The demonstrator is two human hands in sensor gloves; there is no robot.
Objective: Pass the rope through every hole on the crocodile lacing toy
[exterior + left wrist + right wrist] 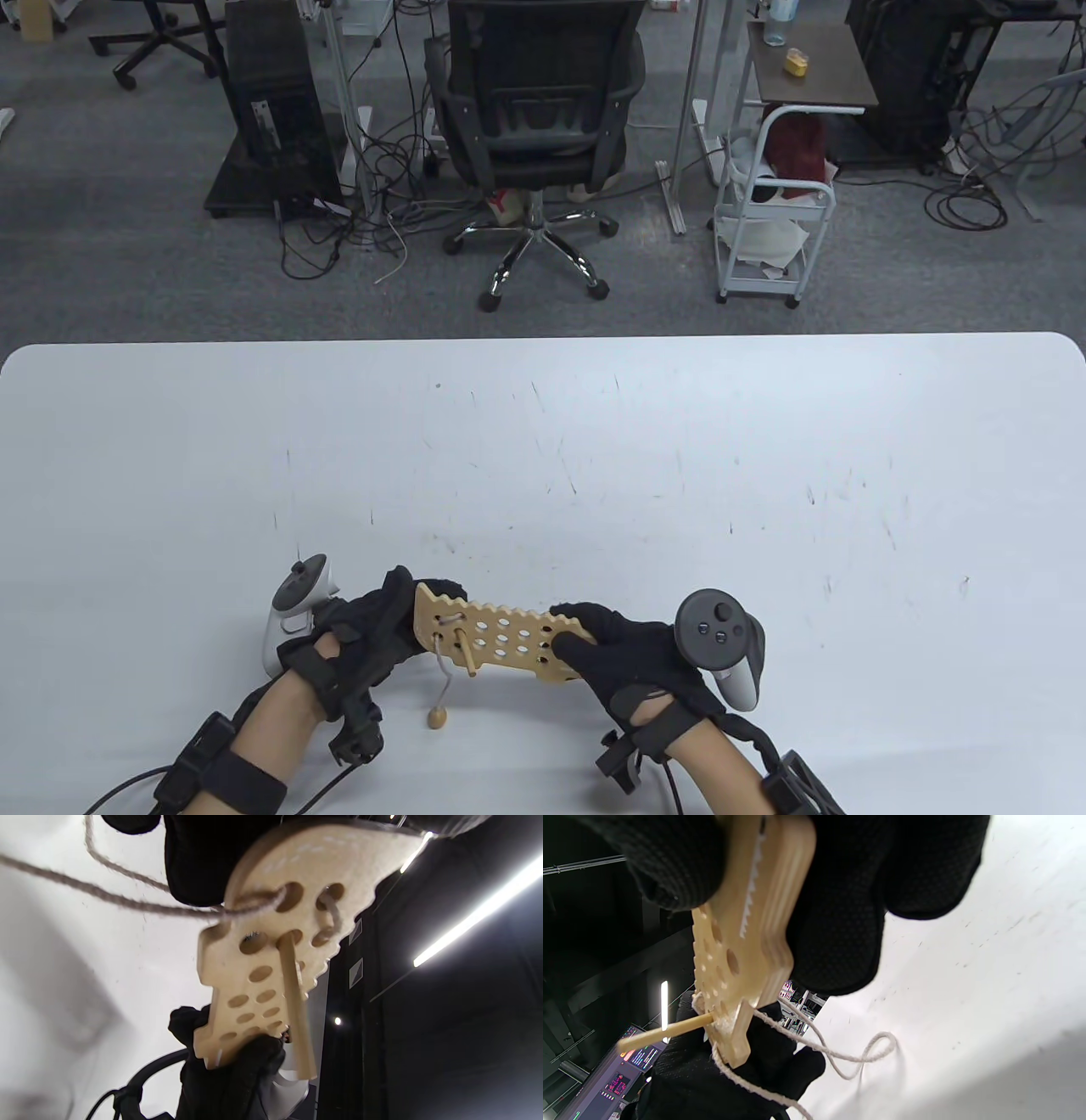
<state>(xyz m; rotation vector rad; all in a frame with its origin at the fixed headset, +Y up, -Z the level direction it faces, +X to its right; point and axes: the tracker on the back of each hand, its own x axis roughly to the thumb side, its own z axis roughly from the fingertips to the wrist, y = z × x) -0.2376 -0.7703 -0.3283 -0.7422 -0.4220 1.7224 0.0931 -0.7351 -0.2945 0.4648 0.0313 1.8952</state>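
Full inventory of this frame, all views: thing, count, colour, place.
Flat wooden crocodile lacing board with holes: 1, tan, held above the near table edge between both hands.
Wooden threading stick: 1, tan, poking through a hole near the left end.
Pale rope: 1, off-white, laced at the left end, hanging down.
Wooden bead: 1, tan, at the rope's end.
White table: 1.
Black office chair: 1, beyond the table.
White cart: 1, far right.
Left hand: black glove, holds the left end.
Right hand: black glove, holds the right end.
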